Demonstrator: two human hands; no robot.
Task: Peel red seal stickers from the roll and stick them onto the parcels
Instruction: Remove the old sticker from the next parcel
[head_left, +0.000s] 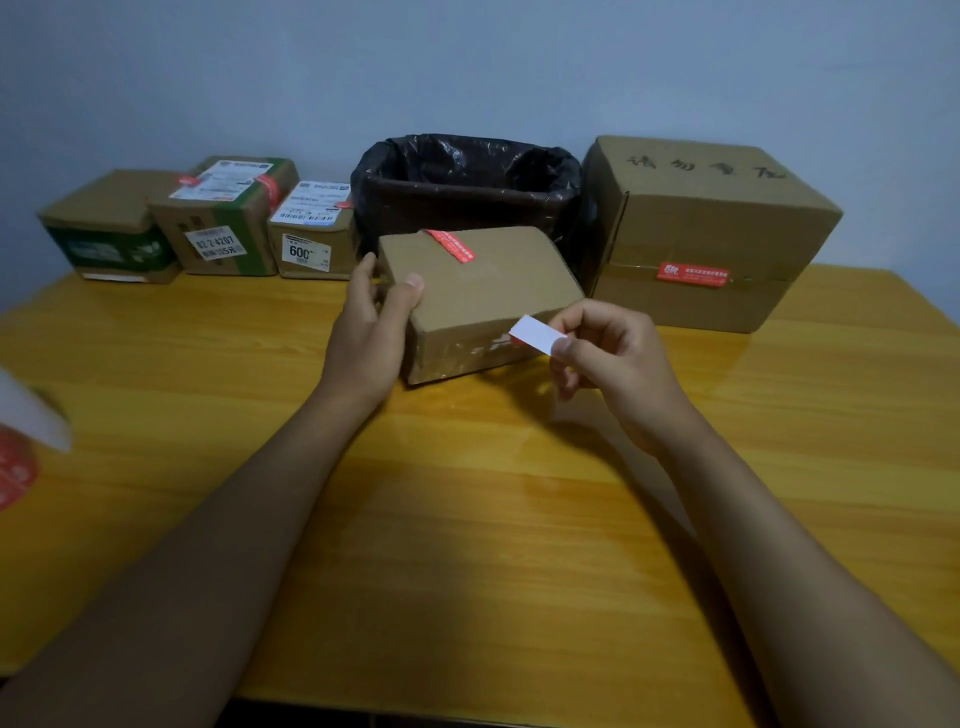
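A plain brown parcel lies mid-table with one red seal sticker across its far top edge. My left hand grips the parcel's left end, thumb on top. My right hand pinches a small sticker beside the parcel's near right corner; its white back faces me and a red edge shows at its left end. The red sticker roll sits at the table's far left edge, partly cut off, with a white strip of backing standing up from it.
Three small labelled boxes line the back left. A bin with a black bag stands behind the parcel. A large brown box with a red sticker on its front stands at the back right. The wooden table ends near my arms.
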